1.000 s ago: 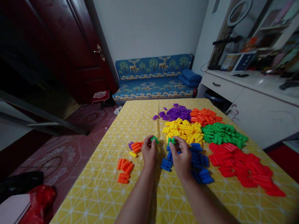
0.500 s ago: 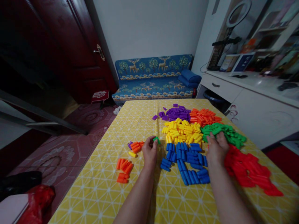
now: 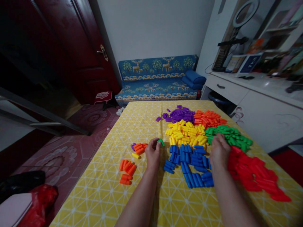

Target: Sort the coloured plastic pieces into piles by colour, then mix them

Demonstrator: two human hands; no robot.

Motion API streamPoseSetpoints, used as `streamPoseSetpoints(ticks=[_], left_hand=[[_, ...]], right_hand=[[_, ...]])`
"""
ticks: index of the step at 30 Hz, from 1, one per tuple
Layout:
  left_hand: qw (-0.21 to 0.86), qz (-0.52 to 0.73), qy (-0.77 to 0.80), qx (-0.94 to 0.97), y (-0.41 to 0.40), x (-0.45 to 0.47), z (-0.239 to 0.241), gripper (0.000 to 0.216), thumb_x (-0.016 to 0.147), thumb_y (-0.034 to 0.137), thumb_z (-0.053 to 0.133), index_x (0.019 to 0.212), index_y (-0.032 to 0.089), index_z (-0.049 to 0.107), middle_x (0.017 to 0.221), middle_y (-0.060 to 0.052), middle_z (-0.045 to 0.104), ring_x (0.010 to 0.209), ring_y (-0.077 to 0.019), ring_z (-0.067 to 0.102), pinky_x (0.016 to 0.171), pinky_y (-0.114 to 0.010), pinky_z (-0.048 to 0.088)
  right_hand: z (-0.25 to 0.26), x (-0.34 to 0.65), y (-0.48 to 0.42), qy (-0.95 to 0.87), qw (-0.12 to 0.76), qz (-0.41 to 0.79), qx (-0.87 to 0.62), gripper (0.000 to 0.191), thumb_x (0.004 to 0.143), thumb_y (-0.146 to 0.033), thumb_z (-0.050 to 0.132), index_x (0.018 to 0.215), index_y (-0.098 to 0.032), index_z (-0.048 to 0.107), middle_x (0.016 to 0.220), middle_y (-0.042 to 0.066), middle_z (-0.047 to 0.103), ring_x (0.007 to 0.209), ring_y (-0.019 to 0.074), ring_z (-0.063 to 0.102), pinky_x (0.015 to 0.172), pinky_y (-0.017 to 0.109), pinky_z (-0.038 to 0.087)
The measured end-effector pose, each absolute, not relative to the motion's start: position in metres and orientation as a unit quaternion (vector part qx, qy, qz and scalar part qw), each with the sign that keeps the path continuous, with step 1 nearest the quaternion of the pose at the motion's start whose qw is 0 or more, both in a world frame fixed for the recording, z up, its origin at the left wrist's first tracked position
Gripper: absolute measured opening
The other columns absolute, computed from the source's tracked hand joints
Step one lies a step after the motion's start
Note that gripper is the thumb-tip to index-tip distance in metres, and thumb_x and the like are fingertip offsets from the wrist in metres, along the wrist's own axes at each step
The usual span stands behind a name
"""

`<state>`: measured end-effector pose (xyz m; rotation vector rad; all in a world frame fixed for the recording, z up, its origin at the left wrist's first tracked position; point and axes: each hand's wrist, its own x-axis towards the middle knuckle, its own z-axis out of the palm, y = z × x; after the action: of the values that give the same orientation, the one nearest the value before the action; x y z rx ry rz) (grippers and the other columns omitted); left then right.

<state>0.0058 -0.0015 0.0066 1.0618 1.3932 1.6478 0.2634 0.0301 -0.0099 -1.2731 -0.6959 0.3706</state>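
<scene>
My left hand (image 3: 152,154) pinches a small green plastic building block (image 3: 162,142) above the tablecloth. Over on the right, my right hand (image 3: 219,153) is at the near edge of the green block pile (image 3: 233,135), its fingers drawn together; whatever they hold is hidden from me. Blue blocks (image 3: 186,154), many in short joined rows, lie between the hands. Red blocks (image 3: 259,175) are heaped right of my right wrist. Beyond the blue ones are yellow blocks (image 3: 186,132). Left of my left hand sit joined orange blocks (image 3: 127,167) and a single yellow block (image 3: 135,155).
A yellow patterned cloth (image 3: 94,189) covers the table. Purple blocks (image 3: 181,115) and another orange pile (image 3: 209,119) lie at the far side. Past the table stands a blue sofa (image 3: 156,82), with a white cabinet (image 3: 265,110) on the right.
My right hand has drawn slightly back from the green pile, its fingers closing together. My left hand keeps its hold on the green block. The view has shifted slightly.
</scene>
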Motion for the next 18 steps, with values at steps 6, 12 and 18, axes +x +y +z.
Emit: streamPoseSetpoints(ticks=[6,12,18], left_hand=[[0.375,0.652,0.524,0.400,-0.001,0.007,0.009,0.028,0.074,0.034,0.069,0.093,0.014,0.070,0.081,-0.007,0.073,0.075,-0.0179,0.068,0.070,-0.028,0.053],[0.435,0.628,0.495,0.414,-0.006,0.008,0.015,0.036,0.071,0.035,0.074,0.099,0.014,0.067,0.070,-0.004,0.071,0.065,-0.0164,0.066,0.064,-0.026,0.050],[0.448,0.609,0.479,0.447,-0.010,0.010,0.014,0.035,0.073,0.038,0.073,0.099,0.015,0.070,0.065,-0.002,0.068,0.060,-0.0143,0.064,0.059,-0.023,0.047]], right_hand=[[0.025,0.199,0.002,-0.436,0.685,0.161,-0.561,0.046,0.085,-0.037,0.059,0.128,-0.020,0.059,0.131,0.011,0.060,0.123,0.0245,0.055,0.103,0.045,0.045],[0.027,0.128,-0.021,-0.711,0.465,0.199,-0.488,0.053,0.081,-0.014,0.055,0.133,-0.024,0.056,0.133,0.009,0.059,0.120,0.0235,0.057,0.105,0.044,0.045],[0.026,0.130,-0.021,-0.718,0.440,0.148,-0.518,0.033,0.085,-0.017,0.054,0.114,-0.023,0.068,0.107,0.007,0.070,0.099,0.0230,0.065,0.091,0.040,0.052]])
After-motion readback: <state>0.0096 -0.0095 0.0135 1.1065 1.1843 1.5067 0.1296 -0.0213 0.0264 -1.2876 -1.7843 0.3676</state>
